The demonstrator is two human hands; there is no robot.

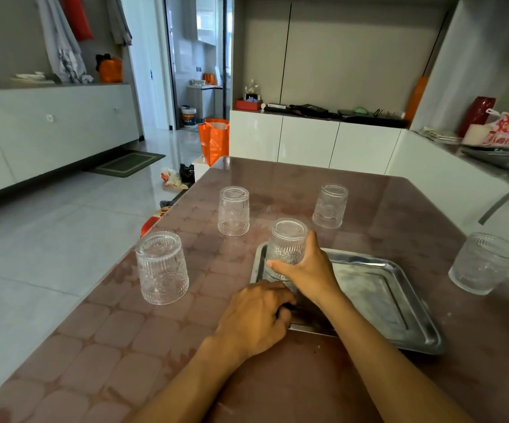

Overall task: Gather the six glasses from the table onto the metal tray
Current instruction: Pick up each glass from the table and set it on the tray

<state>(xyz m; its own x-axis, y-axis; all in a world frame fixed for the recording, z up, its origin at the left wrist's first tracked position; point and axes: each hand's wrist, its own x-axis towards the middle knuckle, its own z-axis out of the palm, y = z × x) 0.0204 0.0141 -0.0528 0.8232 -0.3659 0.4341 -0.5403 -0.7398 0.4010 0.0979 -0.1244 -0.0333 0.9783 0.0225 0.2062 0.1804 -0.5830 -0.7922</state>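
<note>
No readable writing. Your right hand [306,271] clamps an inverted glass [288,241] over the metal tray [399,300]'s far-left corner; left hand [256,315] grips the near-left rim.

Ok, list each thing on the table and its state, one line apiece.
Held glass: upside down, gripped by right hand, at the tray's far left corner.
Tray: flat on the table, left hand at its near left edge.
Near left glass: upside down, on the table.
Far left glass: same.
Far right glass: same.
Right glass: same.
</note>
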